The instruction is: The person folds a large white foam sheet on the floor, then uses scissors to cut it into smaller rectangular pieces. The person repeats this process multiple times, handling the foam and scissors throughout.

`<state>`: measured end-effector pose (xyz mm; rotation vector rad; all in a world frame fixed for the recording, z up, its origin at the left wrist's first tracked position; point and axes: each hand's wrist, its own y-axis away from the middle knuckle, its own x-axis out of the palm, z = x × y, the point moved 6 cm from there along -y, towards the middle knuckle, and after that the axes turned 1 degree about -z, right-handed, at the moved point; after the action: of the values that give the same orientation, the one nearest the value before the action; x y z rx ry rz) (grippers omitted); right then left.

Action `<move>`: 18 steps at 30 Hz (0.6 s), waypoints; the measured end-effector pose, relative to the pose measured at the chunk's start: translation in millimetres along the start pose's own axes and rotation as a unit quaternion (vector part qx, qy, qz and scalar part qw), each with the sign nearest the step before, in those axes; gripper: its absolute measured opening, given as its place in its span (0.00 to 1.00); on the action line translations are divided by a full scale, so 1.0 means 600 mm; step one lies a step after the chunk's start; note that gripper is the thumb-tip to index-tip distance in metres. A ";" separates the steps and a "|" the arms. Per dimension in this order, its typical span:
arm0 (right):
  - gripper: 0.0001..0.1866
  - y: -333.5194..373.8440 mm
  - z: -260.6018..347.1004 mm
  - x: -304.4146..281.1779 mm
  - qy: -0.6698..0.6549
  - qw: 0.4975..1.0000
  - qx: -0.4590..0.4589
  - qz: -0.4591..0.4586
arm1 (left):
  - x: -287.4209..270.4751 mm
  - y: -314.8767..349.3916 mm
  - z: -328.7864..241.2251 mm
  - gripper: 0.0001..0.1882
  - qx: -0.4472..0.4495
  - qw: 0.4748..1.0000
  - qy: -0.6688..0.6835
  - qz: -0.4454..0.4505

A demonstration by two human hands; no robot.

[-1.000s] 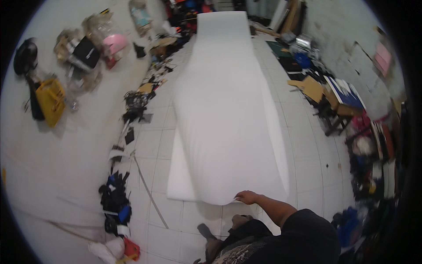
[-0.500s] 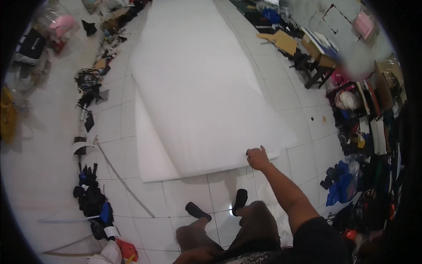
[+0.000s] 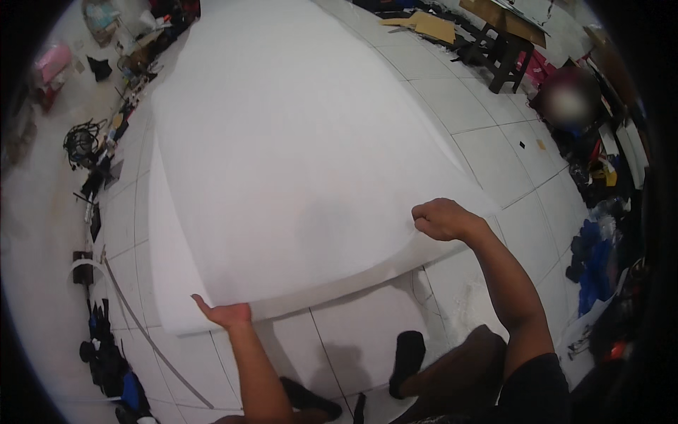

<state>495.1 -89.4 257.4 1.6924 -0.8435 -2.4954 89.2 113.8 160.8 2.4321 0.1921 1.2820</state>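
A large white foam sheet (image 3: pixel 304 141) lies folded in layers on the floor, its long end running away from me. At the near left corner, my left hand (image 3: pixel 229 313) has its thumb stretched out to the left, while its fingers are hidden at the edge of the top layer. Farther right, my right hand (image 3: pixel 445 219) is closed on the same layer's near edge, fingers curled in a pinch. Between my hands this edge is lifted a little off the lower layer (image 3: pixel 166 283), which shows along the left side.
A grey strip (image 3: pixel 155 346) curves over the tiles at left. Black cables (image 3: pixel 83 145) and clutter line the left side. On the right stand a dark stool (image 3: pixel 498 60) and piles with a blue bag (image 3: pixel 597 268). My feet (image 3: pixel 407 357) are close to the sheet's near edge.
My left hand has come in to the sheet's near left corner. The right hand has closed on the near edge and raised it. The view has shifted closer over the sheet.
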 end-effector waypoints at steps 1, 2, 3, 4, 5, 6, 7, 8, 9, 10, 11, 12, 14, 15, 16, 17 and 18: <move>0.13 -0.008 -0.003 0.019 0.002 1.000 -0.014 -0.016 | -0.016 -0.023 -0.021 0.40 0.029 0.999 -0.028 -0.014; 0.13 -0.016 -0.007 0.039 0.006 0.999 -0.028 -0.032 | -0.033 -0.038 -0.033 0.38 0.058 0.997 -0.053 -0.027; 0.13 -0.021 -0.009 0.045 0.011 0.998 -0.041 -0.053 | -0.030 -0.039 -0.051 0.36 0.157 0.970 -0.178 -0.044; 0.13 -0.025 -0.017 0.049 0.028 0.998 -0.019 -0.058 | -0.025 -0.032 -0.059 0.35 0.251 0.920 -0.294 -0.064; 0.13 -0.026 -0.026 0.049 0.047 0.997 0.005 -0.064 | -0.015 -0.022 -0.061 0.34 0.339 0.848 -0.399 -0.085; 0.13 -0.025 -0.031 0.050 0.065 0.995 0.025 -0.067 | -0.017 -0.014 -0.055 0.34 0.373 0.804 -0.450 -0.111; 0.13 -0.019 -0.023 0.046 0.103 0.990 0.024 -0.093 | -0.020 -0.012 -0.047 0.33 0.407 0.756 -0.493 -0.141; 0.14 -0.001 -0.011 0.047 0.141 0.983 0.025 -0.118 | -0.028 -0.015 -0.039 0.33 0.436 0.705 -0.533 -0.171; 0.15 0.010 0.014 0.049 0.170 0.974 0.016 -0.150 | -0.061 -0.039 -0.049 0.31 0.442 0.720 -0.504 -0.181; 0.18 0.026 0.041 0.071 0.139 0.982 -0.021 -0.125 | -0.089 -0.043 -0.044 0.29 0.377 0.755 -0.506 -0.179; 0.21 0.040 0.076 0.090 0.099 0.988 -0.084 -0.084 | -0.110 -0.045 -0.032 0.28 0.305 0.787 -0.506 -0.175; 0.23 0.063 0.127 0.103 0.099 0.985 -0.139 -0.017 | -0.125 -0.049 -0.022 0.28 0.250 0.738 -0.597 -0.191; 0.26 0.082 0.192 0.158 0.030 0.970 -0.185 0.155 | -0.179 -0.056 -0.010 0.29 0.124 0.599 -0.759 -0.225; 0.27 0.058 0.185 0.181 0.030 0.982 -0.182 0.039 | -0.210 -0.068 -0.006 0.32 0.177 0.542 -0.782 -0.251; 0.28 0.043 0.168 0.210 0.029 0.983 -0.171 -0.068 | -0.222 -0.070 0.014 0.31 0.262 0.514 -0.780 -0.242; 0.29 0.025 0.151 0.208 0.013 0.995 -0.081 -0.049 | -0.243 -0.078 0.030 0.32 0.241 0.569 -0.763 -0.190; 0.30 -0.010 0.139 0.185 0.003 0.999 0.001 -0.032 | -0.256 -0.087 0.034 0.32 0.278 0.520 -0.790 -0.165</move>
<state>378.6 -82.0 182.2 1.7549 -0.8035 -2.5295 20.7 110.9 12.4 2.7023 0.4870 -1.5749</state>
